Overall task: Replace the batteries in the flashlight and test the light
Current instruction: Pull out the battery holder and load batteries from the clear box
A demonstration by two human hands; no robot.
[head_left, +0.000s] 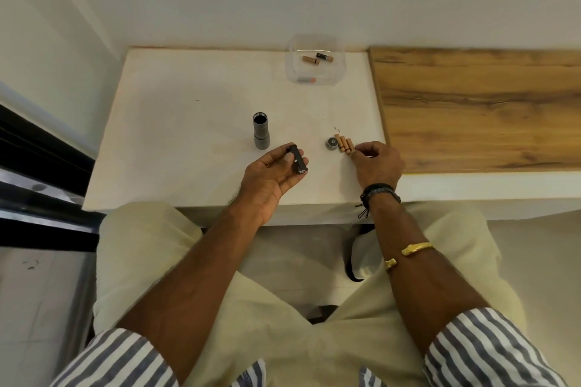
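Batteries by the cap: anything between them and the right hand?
Nothing visible. The right hand has its fingertips at the near end of the batteries; the cap sits on their far side, left of them.

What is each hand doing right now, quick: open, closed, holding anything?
Left hand: closed around the black battery holder.
Right hand: fingertips pinched at the row of batteries on the table; an actual grip cannot be told.
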